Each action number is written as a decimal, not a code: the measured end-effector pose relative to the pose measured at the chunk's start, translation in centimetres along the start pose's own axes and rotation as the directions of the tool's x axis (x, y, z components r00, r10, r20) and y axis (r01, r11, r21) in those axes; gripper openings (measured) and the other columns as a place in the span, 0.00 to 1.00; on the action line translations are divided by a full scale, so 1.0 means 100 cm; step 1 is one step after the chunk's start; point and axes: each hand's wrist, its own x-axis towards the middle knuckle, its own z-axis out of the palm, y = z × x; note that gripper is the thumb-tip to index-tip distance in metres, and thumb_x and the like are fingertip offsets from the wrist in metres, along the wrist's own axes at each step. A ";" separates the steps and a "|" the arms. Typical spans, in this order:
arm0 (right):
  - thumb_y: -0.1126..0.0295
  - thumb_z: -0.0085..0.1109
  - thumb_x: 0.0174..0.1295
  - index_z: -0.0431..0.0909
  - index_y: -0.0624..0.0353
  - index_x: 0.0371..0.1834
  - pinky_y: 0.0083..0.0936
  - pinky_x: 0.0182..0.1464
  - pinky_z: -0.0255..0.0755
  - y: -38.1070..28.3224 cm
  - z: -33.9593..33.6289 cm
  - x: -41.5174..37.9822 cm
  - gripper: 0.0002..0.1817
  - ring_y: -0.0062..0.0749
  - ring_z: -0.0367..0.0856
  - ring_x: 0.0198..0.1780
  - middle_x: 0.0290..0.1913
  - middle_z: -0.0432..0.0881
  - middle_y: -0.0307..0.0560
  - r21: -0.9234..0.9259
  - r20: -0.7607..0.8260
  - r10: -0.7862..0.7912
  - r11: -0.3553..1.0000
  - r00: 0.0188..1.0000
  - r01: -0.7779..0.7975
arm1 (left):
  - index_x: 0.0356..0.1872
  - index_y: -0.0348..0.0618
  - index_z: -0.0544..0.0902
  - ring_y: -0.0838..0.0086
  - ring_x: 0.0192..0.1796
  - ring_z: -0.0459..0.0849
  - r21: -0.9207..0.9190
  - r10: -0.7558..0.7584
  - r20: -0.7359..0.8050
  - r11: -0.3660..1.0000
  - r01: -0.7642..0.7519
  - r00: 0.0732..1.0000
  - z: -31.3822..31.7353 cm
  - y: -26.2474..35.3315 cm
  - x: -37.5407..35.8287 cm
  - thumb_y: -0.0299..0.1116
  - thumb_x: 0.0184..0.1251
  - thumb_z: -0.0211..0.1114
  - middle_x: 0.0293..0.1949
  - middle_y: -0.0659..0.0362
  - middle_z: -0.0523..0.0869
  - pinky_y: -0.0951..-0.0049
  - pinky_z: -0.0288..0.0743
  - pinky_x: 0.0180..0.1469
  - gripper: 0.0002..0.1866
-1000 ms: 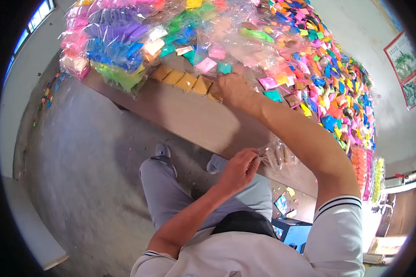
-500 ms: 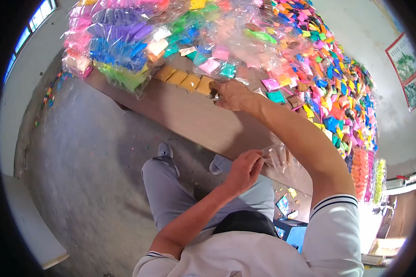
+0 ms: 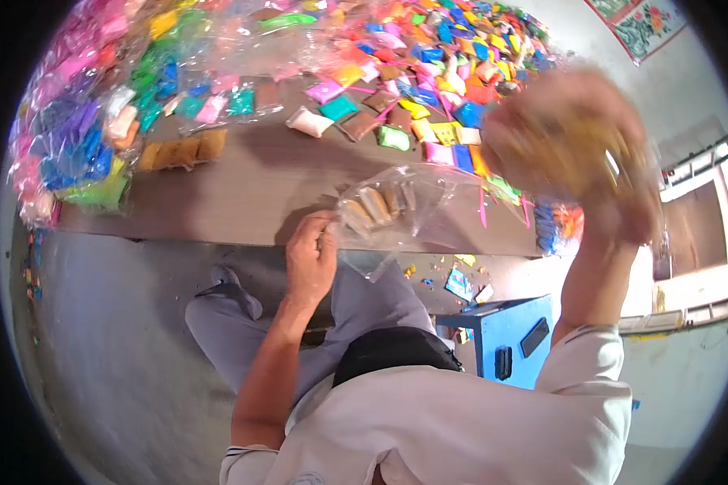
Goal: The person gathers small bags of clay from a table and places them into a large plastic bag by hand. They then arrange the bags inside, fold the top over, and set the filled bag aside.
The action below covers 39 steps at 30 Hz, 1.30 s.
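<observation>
Head view: since the earlier frames the right hand (image 3: 578,153) has left the row of tan packets at the table's near edge and now hangs raised above the table's right end, motion-blurred, closed around a yellowish-brown handful; exactly what it grips cannot be made out through the blur. The left hand (image 3: 311,259) remains at the near edge of the table (image 3: 259,202), fingers pinched together on the mouth of a clear plastic bag (image 3: 400,210), which lies on the table top just inside that edge. Several tan packets (image 3: 372,206) are already inside the bag, standing side by side. A short row of tan packets (image 3: 182,151) is left on the table toward its left end, just beside a heap of filled bags (image 3: 81,137) in mixed colours. Loose packets (image 3: 429,89) of many colours cover the far side and right end. Judgement: bagging is partly done; the bag holds few packets, a handful is in transit, and the row at the left end is yet to be collected.
</observation>
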 end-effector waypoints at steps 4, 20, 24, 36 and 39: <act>0.63 0.66 0.39 0.78 0.76 0.54 0.33 0.61 0.75 0.005 0.016 -0.099 0.36 0.42 0.84 0.54 0.51 0.84 0.59 0.312 -0.044 0.248 0.923 0.968 -0.223 | 0.45 0.32 0.82 0.56 0.49 0.85 0.030 0.014 0.004 0.999 -0.014 1.000 0.001 0.000 0.002 0.23 0.67 0.59 0.47 0.48 0.85 0.64 0.77 0.53 0.09; 0.54 0.62 0.58 0.76 0.68 0.54 0.42 0.48 0.74 0.201 0.036 -0.064 0.29 0.53 0.83 0.45 0.43 0.84 0.63 -0.587 -0.254 0.542 0.572 0.801 -0.573 | 0.45 0.33 0.81 0.66 0.46 0.85 0.017 -0.071 -0.012 0.997 0.071 0.997 0.002 0.008 0.001 0.18 0.63 0.61 0.45 0.51 0.85 0.71 0.78 0.49 0.10; 0.49 0.57 0.61 0.77 0.63 0.56 0.43 0.53 0.74 0.221 0.034 -0.059 0.30 0.54 0.82 0.50 0.47 0.83 0.62 -0.629 -0.205 0.548 0.561 0.811 -0.538 | 0.45 0.32 0.80 0.66 0.45 0.85 -0.012 -0.037 -0.027 0.999 0.037 0.999 0.004 0.002 0.000 0.18 0.63 0.60 0.44 0.51 0.85 0.71 0.78 0.49 0.10; 0.54 0.53 0.68 0.75 0.54 0.60 0.47 0.60 0.70 0.196 0.018 -0.072 0.23 0.54 0.79 0.54 0.51 0.81 0.58 -0.629 -0.094 0.502 0.640 0.860 -0.442 | 0.44 0.31 0.80 0.63 0.45 0.85 -0.031 -0.011 0.014 0.999 0.012 1.000 0.001 0.000 0.001 0.17 0.57 0.60 0.44 0.50 0.84 0.71 0.78 0.48 0.13; 0.55 0.53 0.70 0.75 0.53 0.61 0.46 0.57 0.72 0.205 0.024 -0.070 0.22 0.53 0.81 0.51 0.49 0.83 0.56 -0.697 -0.078 0.463 0.608 0.883 -0.381 | 0.44 0.31 0.81 0.63 0.45 0.85 -0.024 0.005 0.002 1.000 -0.005 1.000 0.001 0.001 0.001 0.17 0.58 0.60 0.45 0.50 0.84 0.71 0.78 0.47 0.13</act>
